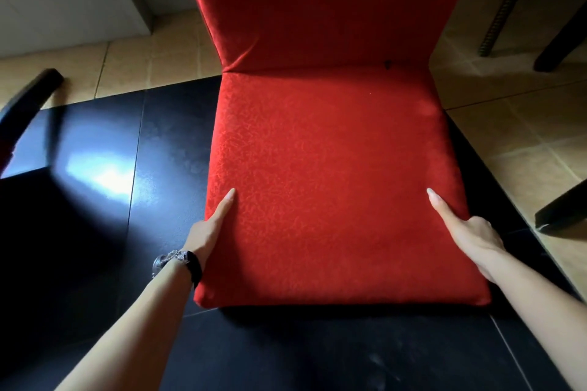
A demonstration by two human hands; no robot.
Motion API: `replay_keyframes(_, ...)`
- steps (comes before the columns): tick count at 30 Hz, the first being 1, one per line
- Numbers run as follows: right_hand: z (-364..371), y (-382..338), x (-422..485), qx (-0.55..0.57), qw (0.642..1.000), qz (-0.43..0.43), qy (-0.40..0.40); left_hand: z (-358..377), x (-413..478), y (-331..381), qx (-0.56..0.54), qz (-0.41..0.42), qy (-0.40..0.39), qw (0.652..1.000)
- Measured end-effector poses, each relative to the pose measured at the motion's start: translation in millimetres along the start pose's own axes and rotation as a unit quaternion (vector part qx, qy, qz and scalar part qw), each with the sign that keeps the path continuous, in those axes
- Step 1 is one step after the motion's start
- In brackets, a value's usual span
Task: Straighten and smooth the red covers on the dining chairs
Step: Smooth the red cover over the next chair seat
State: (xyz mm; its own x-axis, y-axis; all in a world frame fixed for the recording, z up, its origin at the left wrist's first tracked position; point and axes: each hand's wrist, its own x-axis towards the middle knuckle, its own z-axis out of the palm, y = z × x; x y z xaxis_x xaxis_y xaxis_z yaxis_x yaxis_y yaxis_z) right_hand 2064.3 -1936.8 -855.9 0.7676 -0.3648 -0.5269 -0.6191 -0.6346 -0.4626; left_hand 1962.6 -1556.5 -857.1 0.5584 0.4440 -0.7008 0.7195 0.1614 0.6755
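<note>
A dining chair in a patterned red cover fills the middle of the head view, its seat facing me and its back rising to the top edge. My left hand grips the seat's left edge, thumb lying on top and fingers hidden down the side. My right hand holds the right edge the same way, thumb on the fabric and fingers wrapped out of sight. The seat cloth lies flat, with a small dark mark near the back seam.
Another dark chair with a bit of red stands at the left edge. Dark furniture legs and a threaded metal rod are at the right. The floor has black tiles near me and beige tiles beyond.
</note>
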Motion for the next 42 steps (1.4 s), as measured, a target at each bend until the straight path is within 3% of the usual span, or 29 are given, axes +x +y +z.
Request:
replay_keyframes(8, -21, -9, -20, 0.030, 0.996, 0.004, -0.089, -15, -15, 15, 0.013, -0.004, 0.021, 1.000)
replay_keyframes(20, -89, -29, -89, 0.026, 0.986, 0.053, -0.155, -46, -101, 52, 0.040, -0.058, 0.031, 0.997)
replay_keyframes(42, -241, -123, -208, 0.057, 0.986, 0.083, -0.135, -93, -280, 208, 0.090, -0.124, 0.025, 0.988)
